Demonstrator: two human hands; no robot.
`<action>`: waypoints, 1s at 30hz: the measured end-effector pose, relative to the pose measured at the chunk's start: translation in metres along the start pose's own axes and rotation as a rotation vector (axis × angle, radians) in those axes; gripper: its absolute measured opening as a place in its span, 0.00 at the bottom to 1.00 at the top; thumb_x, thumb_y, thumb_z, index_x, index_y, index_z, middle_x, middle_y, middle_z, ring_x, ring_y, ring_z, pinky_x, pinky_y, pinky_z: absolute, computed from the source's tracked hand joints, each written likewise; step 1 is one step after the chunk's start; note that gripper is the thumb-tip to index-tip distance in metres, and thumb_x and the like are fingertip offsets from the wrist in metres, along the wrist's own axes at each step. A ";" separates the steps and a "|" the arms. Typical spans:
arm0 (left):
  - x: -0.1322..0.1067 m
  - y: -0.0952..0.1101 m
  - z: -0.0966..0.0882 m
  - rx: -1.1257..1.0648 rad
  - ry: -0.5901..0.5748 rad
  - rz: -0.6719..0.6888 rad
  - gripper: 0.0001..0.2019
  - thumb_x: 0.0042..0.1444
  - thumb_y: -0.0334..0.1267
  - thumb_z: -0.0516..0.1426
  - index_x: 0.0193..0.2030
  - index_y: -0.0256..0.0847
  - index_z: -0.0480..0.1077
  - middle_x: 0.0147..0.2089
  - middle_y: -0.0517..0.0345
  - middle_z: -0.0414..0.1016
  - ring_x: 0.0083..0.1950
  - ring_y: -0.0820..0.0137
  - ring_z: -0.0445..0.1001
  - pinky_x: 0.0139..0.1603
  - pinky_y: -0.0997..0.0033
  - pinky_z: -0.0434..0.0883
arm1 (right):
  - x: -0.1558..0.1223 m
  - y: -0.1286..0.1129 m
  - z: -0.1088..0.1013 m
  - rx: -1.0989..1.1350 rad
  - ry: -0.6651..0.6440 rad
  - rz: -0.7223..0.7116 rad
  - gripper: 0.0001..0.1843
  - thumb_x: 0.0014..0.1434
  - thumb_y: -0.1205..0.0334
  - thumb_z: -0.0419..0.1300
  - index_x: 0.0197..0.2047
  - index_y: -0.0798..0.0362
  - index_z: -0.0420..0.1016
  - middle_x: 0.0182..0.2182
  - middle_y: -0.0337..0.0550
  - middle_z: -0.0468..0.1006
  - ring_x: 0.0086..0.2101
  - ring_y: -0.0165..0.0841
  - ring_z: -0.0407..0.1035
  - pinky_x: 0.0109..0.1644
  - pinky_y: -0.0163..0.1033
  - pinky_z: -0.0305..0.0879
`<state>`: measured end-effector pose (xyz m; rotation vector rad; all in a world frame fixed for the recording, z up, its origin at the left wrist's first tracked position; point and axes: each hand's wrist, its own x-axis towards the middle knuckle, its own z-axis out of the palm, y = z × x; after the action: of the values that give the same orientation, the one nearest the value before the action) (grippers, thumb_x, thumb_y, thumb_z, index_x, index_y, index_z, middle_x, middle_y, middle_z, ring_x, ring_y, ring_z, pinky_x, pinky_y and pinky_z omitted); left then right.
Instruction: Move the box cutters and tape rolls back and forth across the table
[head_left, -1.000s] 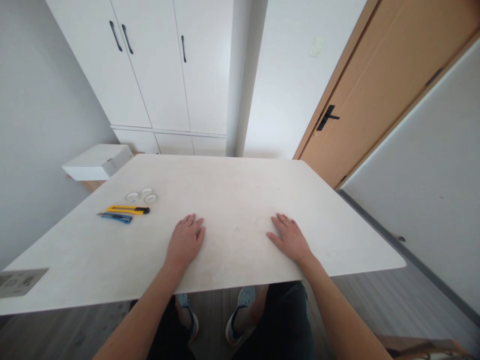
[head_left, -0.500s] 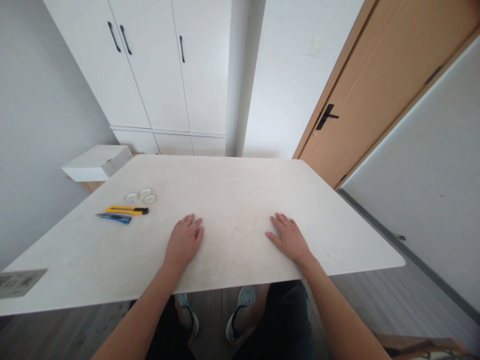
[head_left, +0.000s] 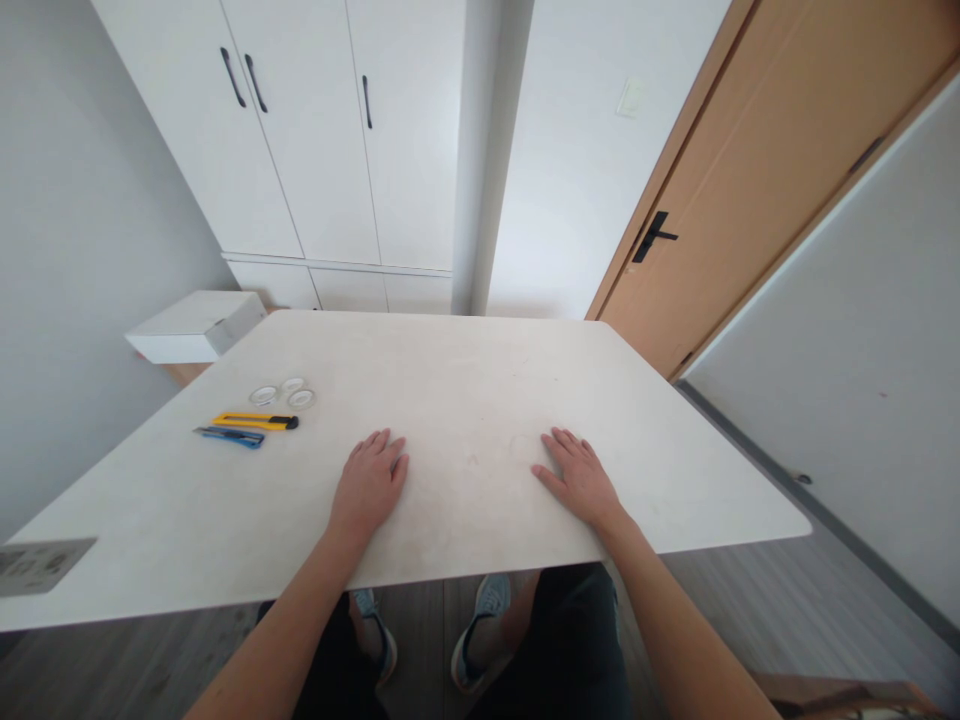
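Note:
My left hand [head_left: 370,483] lies flat, palm down, on the white table [head_left: 465,380], fingers stretched out and holding nothing. My right hand [head_left: 579,477] rests the same way a little to the right, open and empty. To the left of my left hand lie a yellow utility knife [head_left: 255,421] and a blue utility knife [head_left: 230,435] side by side. Just behind them sit three small clear tape rolls [head_left: 283,393]. Neither hand touches any of these.
A grey printed sheet [head_left: 41,564] lies at the table's near left corner. A white box [head_left: 196,324] stands beyond the left edge. White cabinets [head_left: 315,140] rise behind the table, and a wooden door [head_left: 757,170] is at the right. My feet show under the table.

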<state>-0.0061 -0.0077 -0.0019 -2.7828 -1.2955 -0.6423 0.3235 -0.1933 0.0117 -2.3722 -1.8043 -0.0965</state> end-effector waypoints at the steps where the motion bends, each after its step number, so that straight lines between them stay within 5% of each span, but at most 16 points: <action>1: 0.000 0.000 0.000 0.000 -0.001 0.002 0.23 0.68 0.43 0.46 0.58 0.35 0.74 0.64 0.38 0.71 0.66 0.52 0.68 0.67 0.48 0.64 | 0.000 0.000 0.000 0.000 0.000 0.000 0.37 0.69 0.39 0.46 0.71 0.53 0.62 0.70 0.55 0.59 0.69 0.46 0.52 0.71 0.57 0.48; 10: 0.000 0.000 0.000 0.023 -0.008 0.002 0.22 0.68 0.42 0.46 0.59 0.36 0.74 0.64 0.38 0.71 0.66 0.52 0.68 0.66 0.48 0.64 | 0.002 -0.001 -0.003 0.006 -0.014 0.017 0.35 0.69 0.41 0.48 0.70 0.53 0.64 0.70 0.54 0.60 0.69 0.47 0.53 0.70 0.58 0.49; 16: 0.000 0.004 -0.001 0.001 -0.016 -0.028 0.21 0.68 0.41 0.47 0.59 0.37 0.74 0.64 0.39 0.71 0.66 0.53 0.68 0.67 0.49 0.63 | 0.040 -0.022 -0.028 0.084 -0.100 -0.010 0.26 0.69 0.49 0.48 0.60 0.52 0.76 0.58 0.52 0.76 0.58 0.45 0.70 0.63 0.50 0.63; 19: 0.000 0.006 -0.003 -0.035 -0.015 -0.046 0.20 0.67 0.40 0.48 0.58 0.37 0.74 0.64 0.38 0.71 0.67 0.53 0.67 0.67 0.48 0.62 | 0.077 -0.071 -0.048 0.173 -0.120 -0.101 0.24 0.70 0.50 0.49 0.60 0.49 0.76 0.57 0.48 0.77 0.56 0.43 0.72 0.61 0.47 0.66; 23: 0.000 0.008 -0.005 -0.074 -0.013 -0.068 0.19 0.67 0.39 0.49 0.58 0.37 0.74 0.65 0.38 0.70 0.67 0.51 0.66 0.68 0.47 0.60 | 0.137 -0.171 -0.061 0.270 -0.164 -0.310 0.20 0.68 0.55 0.54 0.60 0.50 0.75 0.57 0.44 0.78 0.53 0.39 0.74 0.60 0.44 0.66; 27: 0.000 0.009 -0.006 -0.160 0.014 -0.088 0.18 0.65 0.37 0.51 0.57 0.35 0.74 0.65 0.37 0.70 0.67 0.51 0.66 0.69 0.46 0.59 | 0.199 -0.278 -0.047 0.269 -0.234 -0.511 0.20 0.67 0.60 0.57 0.60 0.50 0.73 0.58 0.42 0.77 0.53 0.36 0.73 0.61 0.42 0.64; 30: 0.000 0.009 -0.008 -0.264 0.048 -0.092 0.16 0.63 0.34 0.52 0.53 0.37 0.76 0.60 0.39 0.74 0.65 0.52 0.67 0.68 0.45 0.59 | 0.234 -0.346 -0.025 0.223 -0.247 -0.484 0.25 0.66 0.58 0.58 0.64 0.53 0.66 0.59 0.48 0.76 0.55 0.39 0.71 0.59 0.43 0.65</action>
<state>-0.0026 -0.0147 0.0067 -2.8998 -1.4330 -0.9440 0.0553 0.1151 0.1011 -1.8226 -2.3290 0.3373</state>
